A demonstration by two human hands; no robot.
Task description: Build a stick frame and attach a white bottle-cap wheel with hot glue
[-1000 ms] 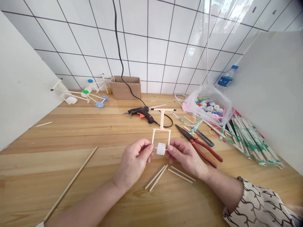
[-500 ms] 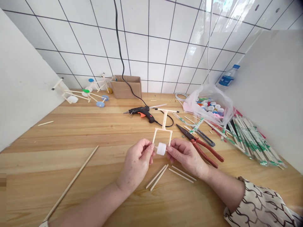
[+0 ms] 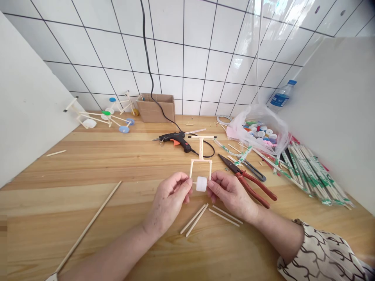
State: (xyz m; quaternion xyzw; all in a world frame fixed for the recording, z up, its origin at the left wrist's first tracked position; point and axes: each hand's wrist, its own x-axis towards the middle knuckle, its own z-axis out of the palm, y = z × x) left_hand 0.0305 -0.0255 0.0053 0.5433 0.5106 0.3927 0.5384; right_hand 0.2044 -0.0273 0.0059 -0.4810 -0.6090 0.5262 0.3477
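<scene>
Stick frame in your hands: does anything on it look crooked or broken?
Nothing stands out. The wooden stick frame looks straight and unbroken, with its two legs even. The white plastic cap sits level just below them, between the left hand and right hand.

hot glue gun [image 3: 172, 137] | red-handled pliers [image 3: 254, 189] | cardboard box [image 3: 155, 109] | bagged bottle caps [image 3: 258, 132] | wrapped chopsticks [image 3: 313, 175] | water bottle [image 3: 281, 97]

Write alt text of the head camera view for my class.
Left hand and right hand hold a wooden stick frame with a white cap at its base, over a wooden worktop. A glue gun and red-handled pliers lie nearby.
</scene>
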